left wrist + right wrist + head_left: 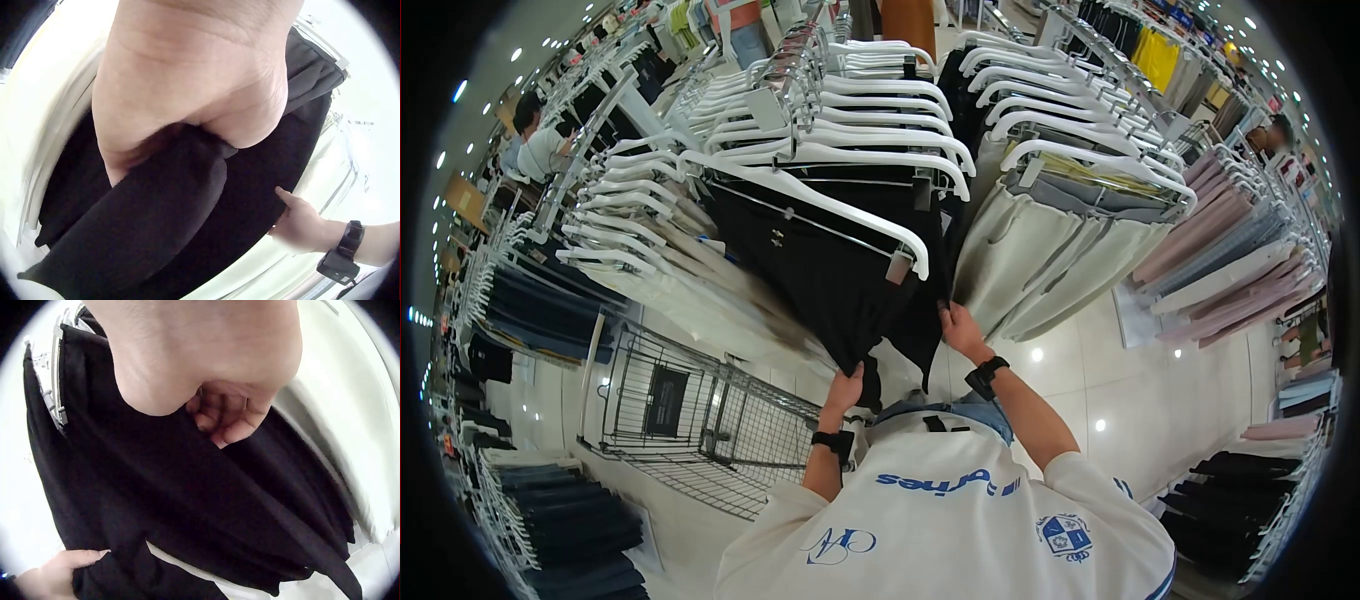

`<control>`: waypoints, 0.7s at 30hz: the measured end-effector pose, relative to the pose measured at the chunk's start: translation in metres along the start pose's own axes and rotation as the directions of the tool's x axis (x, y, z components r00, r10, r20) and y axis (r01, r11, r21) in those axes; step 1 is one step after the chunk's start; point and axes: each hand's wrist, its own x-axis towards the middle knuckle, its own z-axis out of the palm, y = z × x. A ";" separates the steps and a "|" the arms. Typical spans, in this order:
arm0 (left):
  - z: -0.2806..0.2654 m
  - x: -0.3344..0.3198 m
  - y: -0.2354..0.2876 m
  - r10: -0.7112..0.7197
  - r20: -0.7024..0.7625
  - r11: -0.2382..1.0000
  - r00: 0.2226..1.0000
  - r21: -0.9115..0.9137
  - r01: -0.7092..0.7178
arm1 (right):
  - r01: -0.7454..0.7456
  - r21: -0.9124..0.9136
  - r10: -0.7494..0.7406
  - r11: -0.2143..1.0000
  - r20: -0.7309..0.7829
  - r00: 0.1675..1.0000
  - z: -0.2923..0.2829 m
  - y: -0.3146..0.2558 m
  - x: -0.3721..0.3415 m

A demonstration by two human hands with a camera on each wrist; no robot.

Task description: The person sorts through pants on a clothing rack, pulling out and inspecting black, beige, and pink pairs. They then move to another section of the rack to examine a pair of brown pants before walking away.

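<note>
Black trousers (800,260) with small gold-coloured buttons hang by clips from a white hanger (840,208) pulled askew at the front of the rack. My left hand (841,390) grips the lower part of the black cloth. In the left wrist view its fingers curl round a bunched fold (150,219). Higher and to the right, my right hand (966,333) pinches an edge of the black cloth. In the right wrist view its curled fingertips (234,428) show, while the thumb is mostly hidden behind the wrist.
Light trousers (1060,255) hang close on the right, and more pale ones (690,290) on the left. A wire shopping cart (700,400) stands at lower left. Other racks with pink garments (1225,250) and dark garments (570,510) surround the aisle. Another person (540,145) is at upper left.
</note>
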 end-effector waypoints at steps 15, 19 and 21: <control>0.028 -0.005 0.026 0.016 0.137 1.000 0.990 0.004 -0.017 | 0.092 -0.028 -0.089 0.995 0.103 0.991 0.034 -0.006 -0.032; 0.042 0.006 0.009 0.148 0.125 0.989 0.981 0.004 -0.149 | 0.100 0.021 -0.102 0.995 0.144 0.984 0.038 -0.017 -0.038; 0.046 0.007 0.012 0.185 0.107 0.980 0.977 0.051 -0.191 | 0.117 0.055 -0.124 0.992 0.157 0.980 0.041 -0.024 -0.043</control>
